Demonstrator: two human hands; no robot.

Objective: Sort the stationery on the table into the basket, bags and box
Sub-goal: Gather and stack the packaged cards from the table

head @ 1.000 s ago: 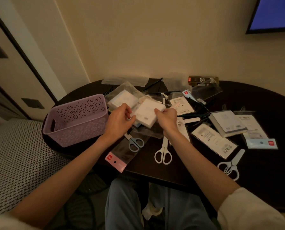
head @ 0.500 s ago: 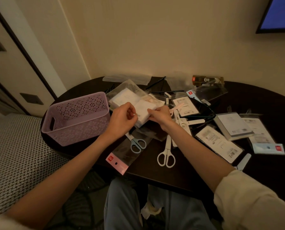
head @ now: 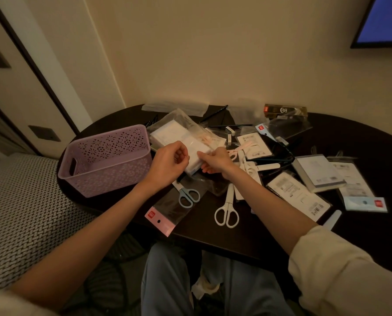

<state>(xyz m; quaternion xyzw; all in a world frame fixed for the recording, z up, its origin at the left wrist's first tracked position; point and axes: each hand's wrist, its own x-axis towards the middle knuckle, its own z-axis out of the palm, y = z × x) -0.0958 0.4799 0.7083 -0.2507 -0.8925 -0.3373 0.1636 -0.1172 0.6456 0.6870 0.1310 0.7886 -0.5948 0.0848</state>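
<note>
Gripped at centre frame, a white pad (head: 196, 153) in a clear bag is pinched by the left hand (head: 167, 165) and right hand (head: 215, 161), beside the empty purple basket (head: 106, 160). Slippery plastic could let it be dropped onto the scissors (head: 227, 207) below.

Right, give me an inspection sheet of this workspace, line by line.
Surface: dark oval table, crowded in the middle.
Job's things: purple basket at the left, nothing seen inside; white pack held over the pile; blue scissors, white scissors and an empty bag near the front edge.
Clutter: packets, a notepad and pens, loosely overlapping.
Grippers: left hand and right hand both grip the white pack.
Cables: nothing seen.
Surroundings: wall screen upper right, patterned seat left.
</note>
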